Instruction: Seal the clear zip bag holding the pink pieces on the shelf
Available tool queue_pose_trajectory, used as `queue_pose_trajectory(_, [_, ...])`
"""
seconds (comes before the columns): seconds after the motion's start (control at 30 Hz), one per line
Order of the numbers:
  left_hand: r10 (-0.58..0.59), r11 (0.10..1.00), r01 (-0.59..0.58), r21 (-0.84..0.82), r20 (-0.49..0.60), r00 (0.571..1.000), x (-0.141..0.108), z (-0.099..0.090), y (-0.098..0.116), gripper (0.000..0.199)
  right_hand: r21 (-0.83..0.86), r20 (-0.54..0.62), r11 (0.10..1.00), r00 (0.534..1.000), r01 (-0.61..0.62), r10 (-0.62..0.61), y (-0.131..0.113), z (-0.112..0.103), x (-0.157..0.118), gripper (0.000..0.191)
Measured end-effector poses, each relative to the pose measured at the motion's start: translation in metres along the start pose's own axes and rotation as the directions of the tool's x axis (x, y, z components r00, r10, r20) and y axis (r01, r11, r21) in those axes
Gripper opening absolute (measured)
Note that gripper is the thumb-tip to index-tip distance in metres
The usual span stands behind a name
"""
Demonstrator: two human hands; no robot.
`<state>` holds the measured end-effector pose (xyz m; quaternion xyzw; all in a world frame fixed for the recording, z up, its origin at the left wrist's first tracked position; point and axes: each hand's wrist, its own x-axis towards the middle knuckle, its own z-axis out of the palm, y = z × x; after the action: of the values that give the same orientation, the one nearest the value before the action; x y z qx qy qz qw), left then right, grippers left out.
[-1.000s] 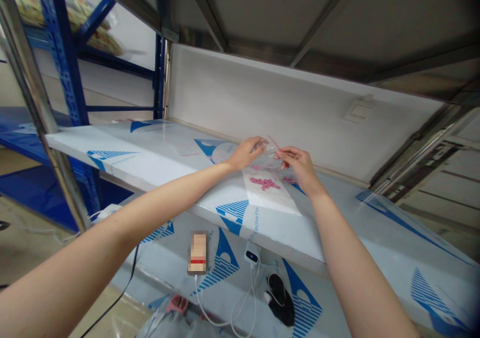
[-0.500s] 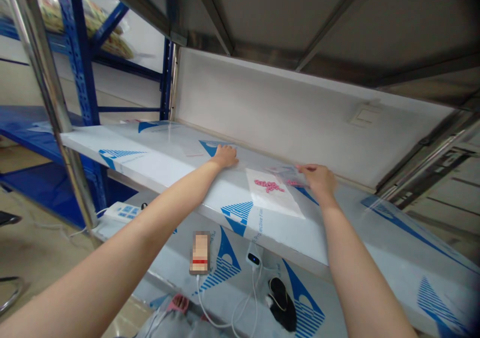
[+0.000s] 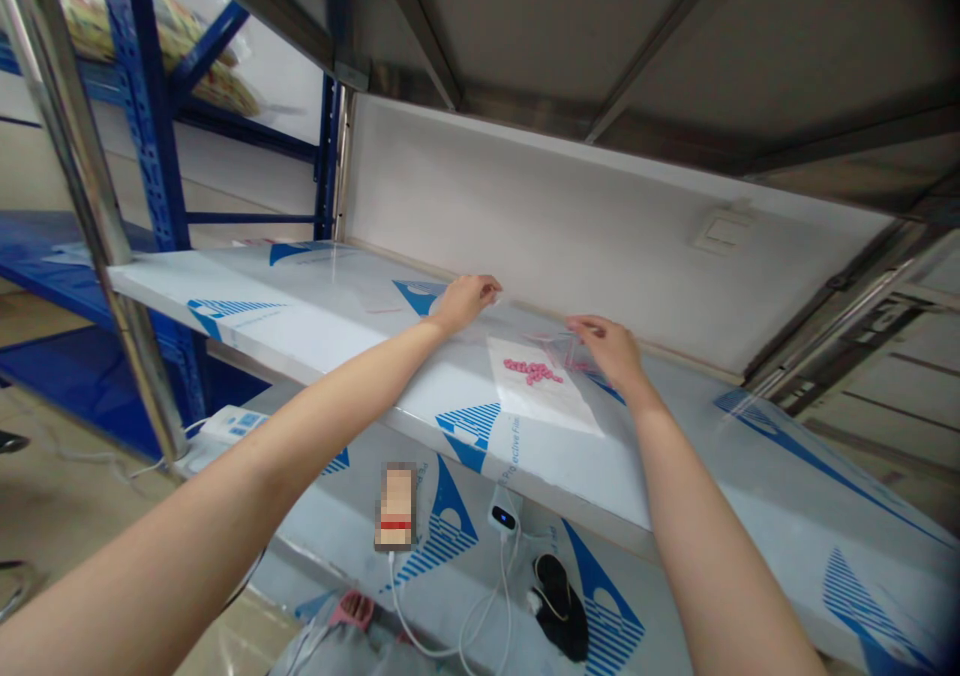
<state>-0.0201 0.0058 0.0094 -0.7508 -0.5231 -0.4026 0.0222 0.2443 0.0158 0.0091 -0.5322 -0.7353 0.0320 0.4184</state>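
Observation:
On the shelf board lies a white sheet of paper [image 3: 551, 411] with a small heap of pink bead-like pieces [image 3: 532, 371] on it. My right hand [image 3: 611, 351] pinches the top edge of a clear plastic bag [image 3: 566, 349] just beyond the paper's right side. A few pink pieces show in or behind the bag. My left hand [image 3: 466, 301] is raised slightly above the board, left of the bag. Its fingertips are closed together, and whatever they hold is too small to make out.
A metal shelf [image 3: 525, 46] hangs low overhead, and a white wall panel [image 3: 540, 216] closes the back. On the lower level lie a phone [image 3: 396, 506] on a cable, a white device [image 3: 503, 518] and a black object [image 3: 559, 606]. A chrome post [image 3: 82, 176] stands left.
My left hand has lifted off the board and moved right, its fingers now drawn together. The right hand has shifted left and up with the bag, whose edge now stands higher.

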Motion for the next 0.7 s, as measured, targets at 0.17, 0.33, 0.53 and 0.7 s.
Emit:
queue_pose_trajectory(0.17, [0.149, 0.832, -0.139, -0.538, -0.026, 0.989, -0.002, 0.014, 0.023, 0.013, 0.438, 0.194, 0.899, 0.975, 0.012, -0.108, -0.021, 0.005, -0.006, 0.071])
queue_pose_trajectory(0.33, [0.074, 0.754, -0.026, -0.657, 0.045, 0.996, -0.006, 0.015, 0.030, 0.014, 0.432, 0.353, 0.897, 0.933, -0.099, -0.067, -0.031, 0.003, -0.005, 0.038])
queue_pose_trajectory(0.53, [0.016, 0.610, 0.148, -0.778, 0.199, 0.980, -0.006, 0.007, 0.029, 0.032, 0.496, 0.123, 0.859, 0.990, -0.126, 0.073, -0.017, 0.002, 0.005, 0.038])
queue_pose_trajectory(0.7, [0.030, 0.624, 0.197, -0.756, 0.275, 0.961, -0.006, 0.009, 0.024, 0.012, 0.533, 0.010, 0.836, 0.990, -0.127, 0.143, -0.006, -0.001, 0.008, 0.040])
